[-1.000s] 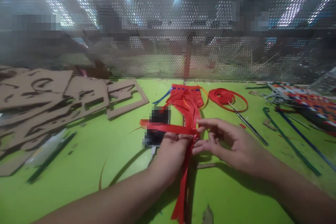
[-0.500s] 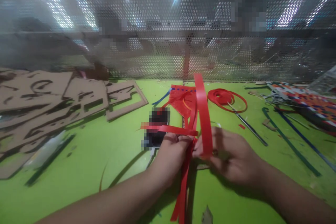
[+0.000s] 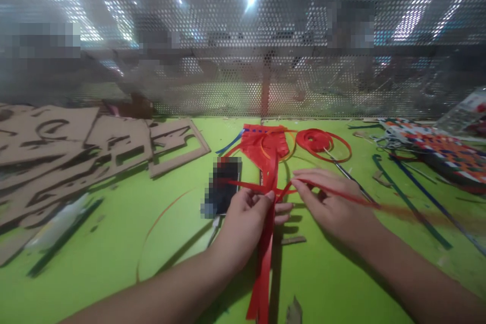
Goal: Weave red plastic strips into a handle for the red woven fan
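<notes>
Red strips [image 3: 266, 263] hang down from a red woven piece [image 3: 261, 142] that lies in the middle of the green table. My left hand [image 3: 252, 215] is closed on these strips where they cross, its thumb on top and some fingertips showing beyond them. Between thumb and fingers, my right hand [image 3: 328, 197] pinches another red strip [image 3: 347, 195], which runs from the crossing and trails off blurred to the right. One more red end [image 3: 243, 184] sticks out leftward over a dark phone [image 3: 224, 192] with a cable.
Cut cardboard pieces [image 3: 72, 147] pile up on the left, near a whitish tube [image 3: 61, 223]. A red coil [image 3: 313, 139], a thin metal tool [image 3: 353, 177], green and blue strips and a colourful woven item [image 3: 444, 147] lie right. A perforated metal screen [image 3: 243, 61] stands behind.
My right hand has drawn its strip out to the right; the loop that stood upright is now a low line across that hand. My left hand keeps its hold.
</notes>
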`<state>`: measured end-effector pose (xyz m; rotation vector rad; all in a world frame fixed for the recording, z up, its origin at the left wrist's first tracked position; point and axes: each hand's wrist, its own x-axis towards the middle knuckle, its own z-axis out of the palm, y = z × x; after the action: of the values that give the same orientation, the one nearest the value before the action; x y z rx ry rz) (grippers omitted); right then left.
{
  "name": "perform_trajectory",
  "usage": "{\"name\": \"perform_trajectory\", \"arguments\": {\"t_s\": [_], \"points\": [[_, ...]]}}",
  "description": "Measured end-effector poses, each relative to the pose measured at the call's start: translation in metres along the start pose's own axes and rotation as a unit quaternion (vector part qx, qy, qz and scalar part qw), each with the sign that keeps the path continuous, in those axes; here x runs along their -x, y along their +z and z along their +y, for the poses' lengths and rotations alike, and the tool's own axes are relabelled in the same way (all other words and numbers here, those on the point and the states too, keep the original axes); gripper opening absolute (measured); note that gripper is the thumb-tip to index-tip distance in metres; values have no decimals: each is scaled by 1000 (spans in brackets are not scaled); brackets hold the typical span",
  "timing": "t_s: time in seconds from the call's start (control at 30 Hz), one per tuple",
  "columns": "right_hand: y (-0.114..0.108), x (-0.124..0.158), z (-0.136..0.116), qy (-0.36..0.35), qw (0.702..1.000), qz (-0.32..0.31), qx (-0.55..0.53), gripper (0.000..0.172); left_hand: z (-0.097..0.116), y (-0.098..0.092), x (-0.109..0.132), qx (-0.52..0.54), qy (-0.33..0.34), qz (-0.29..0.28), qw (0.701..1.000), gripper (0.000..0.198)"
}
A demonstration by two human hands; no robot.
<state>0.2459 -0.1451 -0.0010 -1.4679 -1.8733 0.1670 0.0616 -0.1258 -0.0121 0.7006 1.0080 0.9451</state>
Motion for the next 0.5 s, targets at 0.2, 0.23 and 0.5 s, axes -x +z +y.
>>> {"name": "perform_trajectory", "arguments": {"t_s": [0.2,0.23,0.5], "points": [[-1,-4,-4,153,975,-41,-157,29,-2,-3,-1,-12,39,-15,999,6],[-1,-4,-5,158,972,-43,-169,27,-2,-3,0,-12,37,-18,999,6],[7,4,-13,135,953,-104,-249,19,-1,-1,4,-4,19,-27,999,14]]}}
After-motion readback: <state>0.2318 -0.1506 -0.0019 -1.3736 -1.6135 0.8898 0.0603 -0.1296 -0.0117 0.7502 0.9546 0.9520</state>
